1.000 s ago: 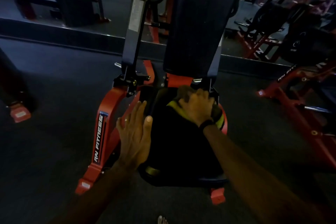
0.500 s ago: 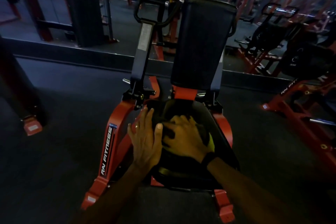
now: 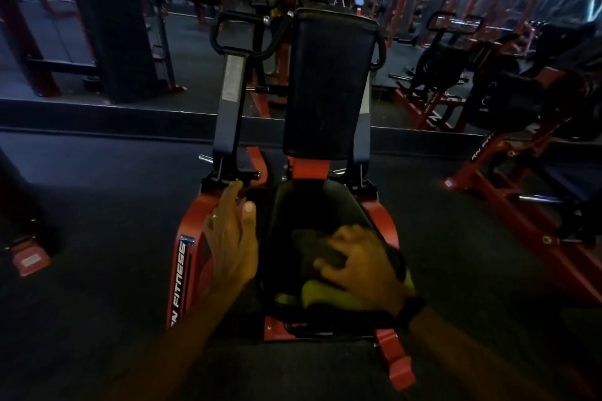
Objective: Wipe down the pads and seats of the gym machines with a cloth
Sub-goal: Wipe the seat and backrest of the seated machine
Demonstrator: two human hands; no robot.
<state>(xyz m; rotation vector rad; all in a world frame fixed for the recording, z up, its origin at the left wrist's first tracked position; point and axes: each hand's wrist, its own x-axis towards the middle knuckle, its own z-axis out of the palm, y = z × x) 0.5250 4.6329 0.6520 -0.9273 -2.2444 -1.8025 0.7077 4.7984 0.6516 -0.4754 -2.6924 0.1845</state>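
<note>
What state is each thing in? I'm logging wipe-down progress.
seat: cloth and right hand on its near part.
cloth: bunched under the right hand.
right hand: presses the cloth.
left hand: fingers straight, at the seat's left edge.
back pad: upright, untouched.

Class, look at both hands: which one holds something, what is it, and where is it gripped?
The right hand grips the cloth bunched on the seat, fingers curled over its top. The left hand holds nothing, fingers straight beside the seat's left edge.

Black seat near-level; dark-and-yellow cloth bunched on its near right part; back pad upright
</note>
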